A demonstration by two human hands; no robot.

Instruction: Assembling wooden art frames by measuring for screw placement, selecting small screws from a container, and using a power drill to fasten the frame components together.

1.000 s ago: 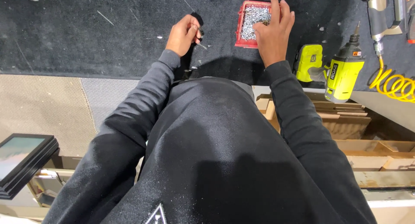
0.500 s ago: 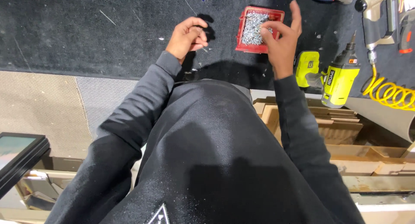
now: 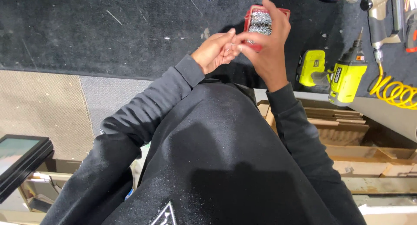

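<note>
Both hands have met before the red plastic tray of small silver screws (image 3: 266, 21) on the dark table (image 3: 108, 29), left hand (image 3: 213, 51) and right hand (image 3: 267, 44) fingers narrowly pinching something too small to identify; a steady fingertip grip suits.

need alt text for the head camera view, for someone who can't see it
Seen from above, a person in a black sweatshirt brings the left hand and right hand together, fingertips meeting over a red tray of small metal fasteners on a dark bench mat. A yellow-green cordless drill and a coiled yellow air hose lie to the right.
</note>
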